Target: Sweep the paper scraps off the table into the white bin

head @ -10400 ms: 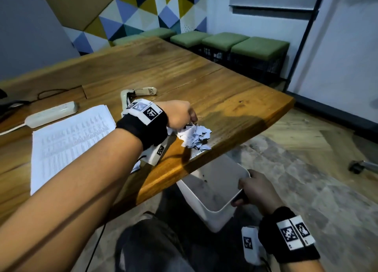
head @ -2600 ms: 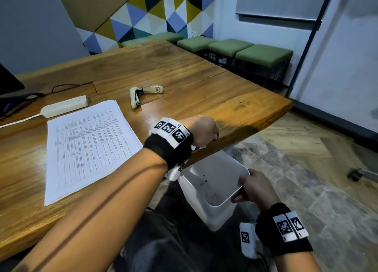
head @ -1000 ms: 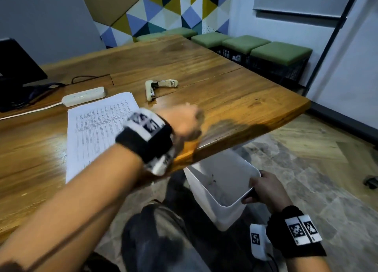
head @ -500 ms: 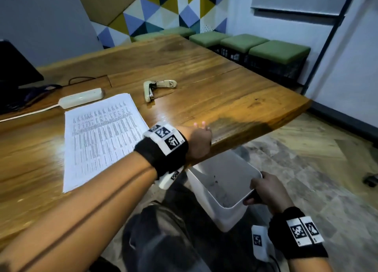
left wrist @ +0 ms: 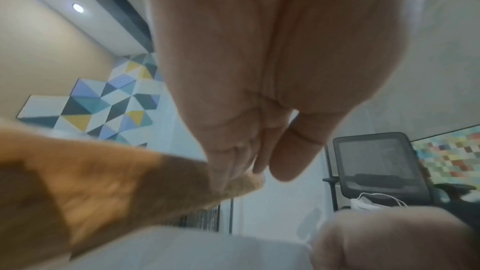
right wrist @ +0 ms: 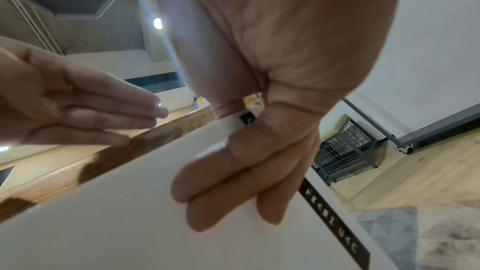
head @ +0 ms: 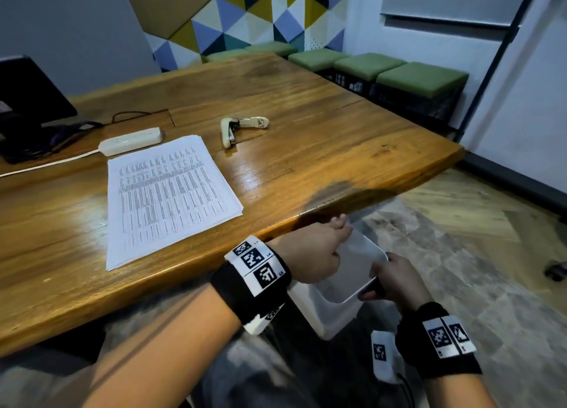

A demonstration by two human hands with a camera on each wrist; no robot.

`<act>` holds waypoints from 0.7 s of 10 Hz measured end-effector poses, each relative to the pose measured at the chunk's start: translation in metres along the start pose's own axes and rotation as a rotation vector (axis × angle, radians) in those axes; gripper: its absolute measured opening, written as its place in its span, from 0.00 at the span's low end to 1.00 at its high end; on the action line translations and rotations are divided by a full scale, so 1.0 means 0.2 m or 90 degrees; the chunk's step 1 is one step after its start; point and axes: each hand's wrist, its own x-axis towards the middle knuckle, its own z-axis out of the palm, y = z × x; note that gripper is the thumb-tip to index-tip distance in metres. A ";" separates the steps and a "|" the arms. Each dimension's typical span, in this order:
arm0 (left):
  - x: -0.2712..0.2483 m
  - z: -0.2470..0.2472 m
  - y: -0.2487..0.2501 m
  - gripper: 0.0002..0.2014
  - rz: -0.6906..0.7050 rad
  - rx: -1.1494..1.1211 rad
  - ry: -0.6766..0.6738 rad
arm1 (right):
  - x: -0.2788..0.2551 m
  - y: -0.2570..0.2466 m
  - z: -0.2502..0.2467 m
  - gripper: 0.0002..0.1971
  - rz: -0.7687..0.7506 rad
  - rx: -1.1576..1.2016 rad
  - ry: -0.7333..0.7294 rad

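From my feed, starting at the far left: a black monitor (head: 27, 101) sits at the left edge of the glossy, grainy wooden table (head: 306, 150), dark cables beside it. Next over is a long white rounded plastic power strip (head: 130, 141), then a flat stack of white printed paper sheets (head: 165, 199) covered in fine columns of text, lying near the front edge. Just past the stack, toward the middle of the table, there's a cream-coloured stapler swung open into an L shape (head: 237, 128).

Moving right, the left hand (head: 310, 251) is below the front edge of the table, over the mouth of the smooth white rectangular plastic bin (head: 334, 312). Its fingers are straight and flat, held together, holding nothing; the right wrist view shows that flat palm (right wrist: 75, 102) clearly. The bin is tucked just under the table's front edge, close to the right corner, tilted towards me. The inside is too blurred for me to say what's in there.

Right hand (head: 395, 280) grips the bin's right rim, thumb inside and fingers (right wrist: 233, 188) curled against the outer wall, next to a black strip label.

Far right it's just mottled grey stone-look floor (head: 460, 269).
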 end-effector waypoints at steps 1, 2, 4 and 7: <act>0.03 0.09 -0.05 0.29 -0.072 -0.013 0.008 | 0.05 0.06 -0.01 0.11 0.015 -0.013 0.011; 0.12 0.20 -0.12 0.28 -0.163 -0.027 0.005 | 0.10 0.13 -0.01 0.13 0.035 -0.025 0.018; 0.34 0.51 -0.32 0.26 -0.370 -0.159 -0.004 | 0.34 0.52 0.11 0.24 0.072 -0.159 -0.004; 0.39 1.04 -0.48 0.24 -0.504 -0.497 -0.066 | 0.57 1.21 0.33 0.22 0.295 -0.269 -0.049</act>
